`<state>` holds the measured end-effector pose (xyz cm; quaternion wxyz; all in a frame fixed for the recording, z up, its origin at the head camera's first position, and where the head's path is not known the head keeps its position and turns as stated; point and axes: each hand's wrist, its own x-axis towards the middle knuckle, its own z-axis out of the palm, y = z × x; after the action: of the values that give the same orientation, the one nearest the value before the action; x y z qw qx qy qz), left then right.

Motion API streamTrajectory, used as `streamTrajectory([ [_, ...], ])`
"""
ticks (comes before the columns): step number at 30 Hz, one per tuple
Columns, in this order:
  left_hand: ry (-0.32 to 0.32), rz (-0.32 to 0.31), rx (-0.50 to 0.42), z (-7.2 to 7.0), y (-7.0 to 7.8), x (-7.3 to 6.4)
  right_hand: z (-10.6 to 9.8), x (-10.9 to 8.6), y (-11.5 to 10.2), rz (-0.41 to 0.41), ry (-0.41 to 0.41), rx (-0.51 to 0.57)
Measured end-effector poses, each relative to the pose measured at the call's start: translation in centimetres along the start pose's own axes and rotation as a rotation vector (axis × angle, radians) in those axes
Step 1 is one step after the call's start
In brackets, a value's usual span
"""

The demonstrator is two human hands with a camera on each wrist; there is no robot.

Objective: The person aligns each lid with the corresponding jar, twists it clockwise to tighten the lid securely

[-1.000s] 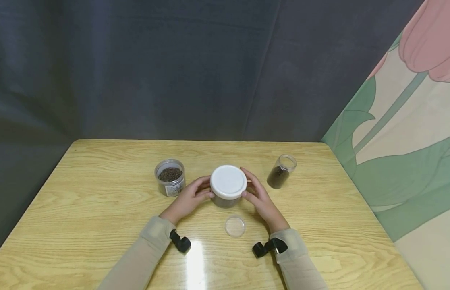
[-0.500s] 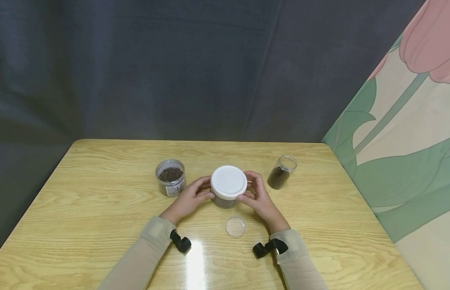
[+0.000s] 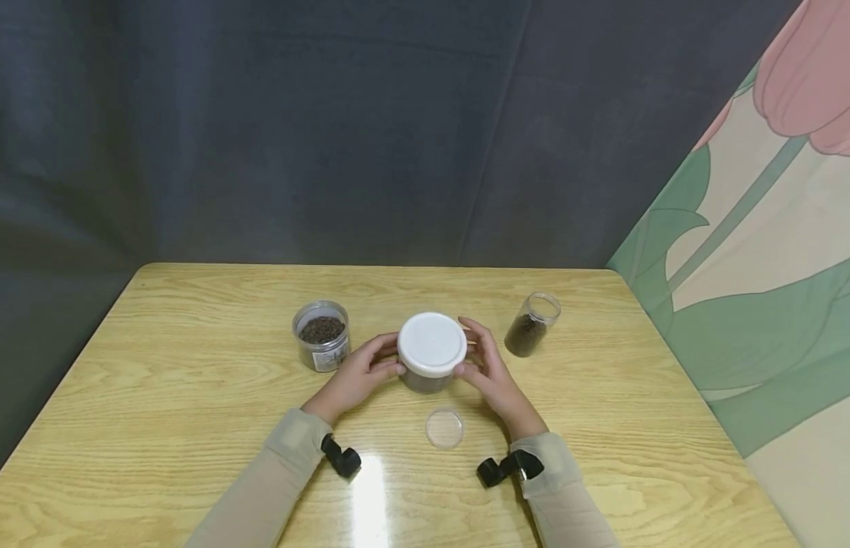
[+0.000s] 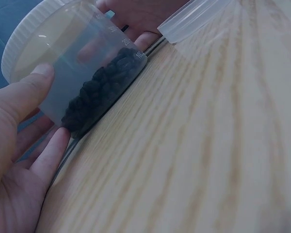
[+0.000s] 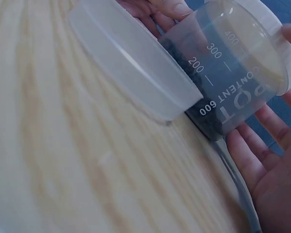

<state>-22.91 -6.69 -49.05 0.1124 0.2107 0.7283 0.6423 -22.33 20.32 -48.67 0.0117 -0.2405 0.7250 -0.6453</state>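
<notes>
A translucent plastic jar [image 3: 425, 383] with a white screw lid [image 3: 432, 344] stands upright in the middle of the table. Dark pieces lie in its bottom, and measuring marks show on its wall [image 5: 223, 63] in the right wrist view. My left hand [image 3: 356, 377] grips the jar from the left, thumb near the lid's edge and a finger low by the base. From the right, my right hand [image 3: 491, 377] curves round the lid, thumb against its rim. A small clear lid [image 3: 444, 428] lies on the table between my wrists.
An open tub [image 3: 321, 336] of dark brown bits stands to the left, close to my left hand. Right of my right hand is an open clear jar [image 3: 532, 325] with dark contents. The wooden table [image 3: 192, 411] ends at a dark curtain [image 3: 329, 152].
My right fingers and thumb have shifted round the lid's rim, toward me and left, then back away. The left hand and the jar have stayed in place.
</notes>
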Motion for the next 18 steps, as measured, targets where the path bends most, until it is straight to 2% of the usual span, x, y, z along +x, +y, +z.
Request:
streamTrajectory([
  [7,0.004,-0.029,-0.001,-0.05,0.12,-0.09,-0.11,-0.02,-0.12,0.008,-0.017,-0.047],
  [14,0.003,-0.006,0.003,-0.03,0.05,-0.06,-0.11,0.04,0.12,0.000,-0.017,-0.032],
  [18,0.005,-0.007,0.002,0.01,0.07,-0.01,-0.07,0.12,0.18,-0.003,-0.011,0.014],
])
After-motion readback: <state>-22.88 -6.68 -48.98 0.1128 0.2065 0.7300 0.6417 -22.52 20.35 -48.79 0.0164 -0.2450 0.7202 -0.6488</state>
